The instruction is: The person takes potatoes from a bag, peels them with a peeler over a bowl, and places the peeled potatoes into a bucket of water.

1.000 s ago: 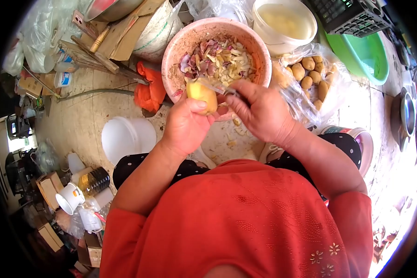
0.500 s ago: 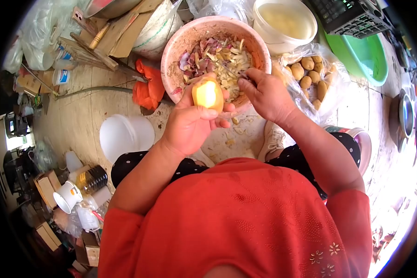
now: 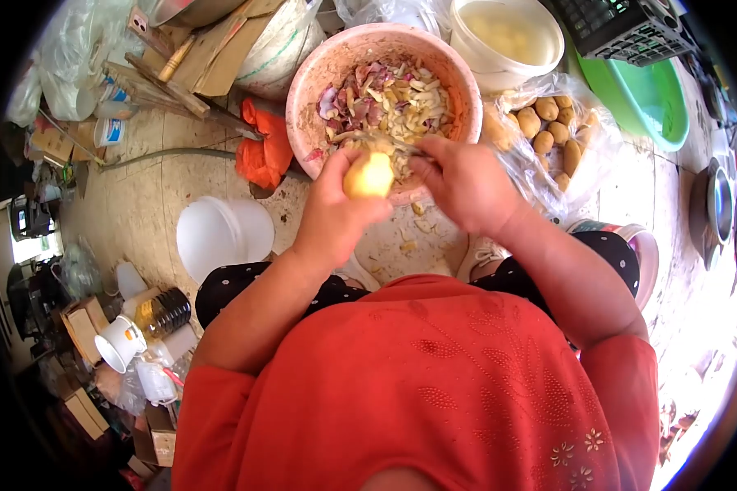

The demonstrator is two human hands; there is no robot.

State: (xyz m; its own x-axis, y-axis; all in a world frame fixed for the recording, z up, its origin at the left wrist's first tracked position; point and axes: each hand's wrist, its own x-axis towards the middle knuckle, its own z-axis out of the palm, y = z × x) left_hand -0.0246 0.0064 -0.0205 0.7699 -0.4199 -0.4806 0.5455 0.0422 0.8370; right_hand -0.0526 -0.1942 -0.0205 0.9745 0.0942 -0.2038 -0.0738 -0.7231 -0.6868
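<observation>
My left hand (image 3: 333,214) is wrapped round a yellow potato (image 3: 369,175), whose visible side is pale and peeled. Close beside it on the right, my right hand (image 3: 471,184) grips a thin metal blade (image 3: 400,147) that points left at the potato's upper side. The blade is blurred, so whether it is a knife or a peeler I cannot tell. Both hands are over the near rim of a pink basin (image 3: 300,82). Inside the basin lie potato peelings (image 3: 422,94) and purplish skins (image 3: 354,102).
Unpeeled potatoes (image 3: 546,131) lie in a clear plastic bag (image 3: 585,164) right of the basin. Behind it stands a white bucket (image 3: 487,74) of cloudy liquid with pale pieces. A green tub (image 3: 667,123) is farther right. A white bucket (image 3: 221,237) and an orange-red bag (image 3: 264,155) are at left.
The potato has turned in my left hand and sits slightly lower. My right hand has moved down and left, bringing the blade to the potato's upper side.
</observation>
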